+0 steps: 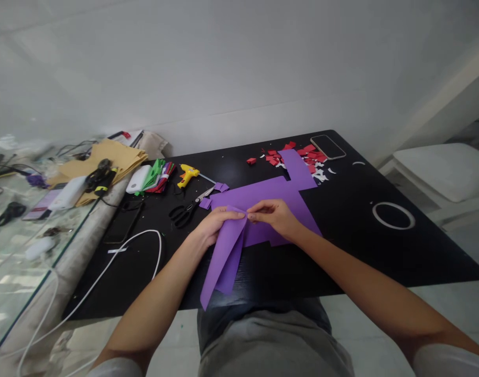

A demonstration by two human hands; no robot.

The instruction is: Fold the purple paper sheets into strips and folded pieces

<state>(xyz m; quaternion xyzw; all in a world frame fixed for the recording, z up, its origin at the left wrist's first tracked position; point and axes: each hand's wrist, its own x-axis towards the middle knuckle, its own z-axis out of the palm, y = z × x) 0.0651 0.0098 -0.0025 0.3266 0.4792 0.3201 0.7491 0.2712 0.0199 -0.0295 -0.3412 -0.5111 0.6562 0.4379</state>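
Note:
My left hand (218, 222) grips a strip of purple paper (226, 246) near its top, thumb over the front. The strip is folded over, and its two layers hang apart towards the table's front edge. My right hand (273, 214) is closed in a pinch at the paper's upper right corner; its fingertips partly hide that spot. Beneath both hands lie larger purple sheets (298, 209), flat on the black table. Just beyond my left hand are small cut purple pieces (205, 202) and black-handled scissors (184, 212) with the blades parted.
A yellow glue gun (188, 175) lies behind the scissors. Red and white paper scraps (312, 157) are heaped at the back right, near a phone (328, 146). A tape ring (393, 215) lies at right. A white cable (159, 246) crosses the left side beside the cluttered glass surface (11, 283).

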